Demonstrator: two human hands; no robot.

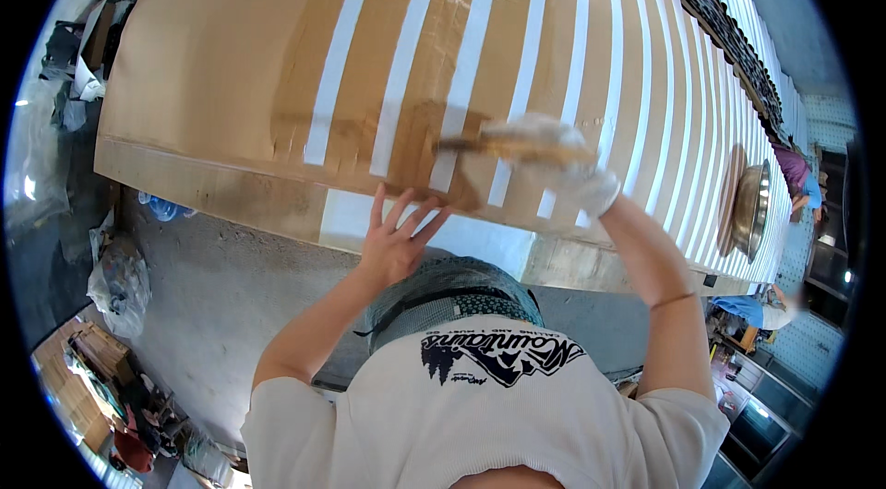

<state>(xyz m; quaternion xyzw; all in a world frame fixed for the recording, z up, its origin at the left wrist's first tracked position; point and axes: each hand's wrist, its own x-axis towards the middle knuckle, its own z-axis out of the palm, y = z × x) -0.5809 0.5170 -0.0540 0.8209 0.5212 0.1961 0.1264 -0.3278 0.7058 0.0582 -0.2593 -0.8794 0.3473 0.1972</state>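
Observation:
A broad brown sheet-like surface (221,74) lies over the long table, crossed by several white stripes (388,134) running away from me. Around the nearer stripes the brown looks glossy and wet. My right hand (572,161), in a white glove, grips a flat brush (475,147) with a wooden-looking handle; both are smeared by motion. The brush's dark end is over the stripes close to the front edge. My bare left hand (399,244) rests at that edge, fingers spread and fingertips touching the brown surface, holding nothing.
A round metal bowl (750,210) stands on the striped area at the right. Dark ridged material (711,0) runs along the far right side. Plastic bags (120,286) and clutter lie on the floor at left. Other people (801,180) are at the far right.

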